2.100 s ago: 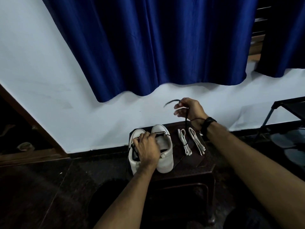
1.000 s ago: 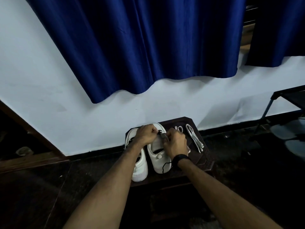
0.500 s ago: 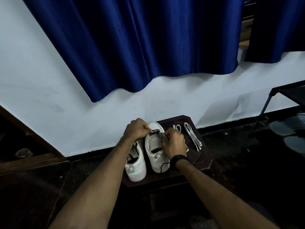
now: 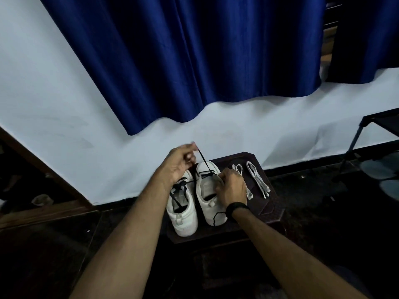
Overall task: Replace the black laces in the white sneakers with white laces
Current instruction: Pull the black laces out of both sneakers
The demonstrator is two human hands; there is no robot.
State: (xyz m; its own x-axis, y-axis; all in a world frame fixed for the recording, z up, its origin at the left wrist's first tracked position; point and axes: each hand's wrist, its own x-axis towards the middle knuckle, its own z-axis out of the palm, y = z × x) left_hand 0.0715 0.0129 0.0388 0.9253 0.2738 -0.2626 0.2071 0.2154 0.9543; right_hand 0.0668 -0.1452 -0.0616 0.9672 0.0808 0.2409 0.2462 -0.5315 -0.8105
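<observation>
Two white sneakers stand side by side on a dark stool [image 4: 267, 210], toes toward the wall. My left hand [image 4: 180, 161] is raised above the toe of the right sneaker [image 4: 206, 190] and pinches its black lace [image 4: 204, 160], which runs taut down to the front eyelets. My right hand [image 4: 230, 186] grips that sneaker's right side. A loose end of black lace hangs over its heel. The left sneaker [image 4: 183, 214] still has black lace across its tongue. Two folded white laces [image 4: 258, 180] lie on the stool to the right, one partly hidden by my right hand.
A white wall with a blue curtain [image 4: 194, 61] rises just behind the stool. A dark metal rack [image 4: 367, 134] stands at the right, with grey shapes under it. Dark floor surrounds the stool, and a wooden frame runs along the left.
My left hand has lifted from the right sneaker's toe up toward the wall, drawing the black lace out taut. My right hand has stayed on the sneaker's side.
</observation>
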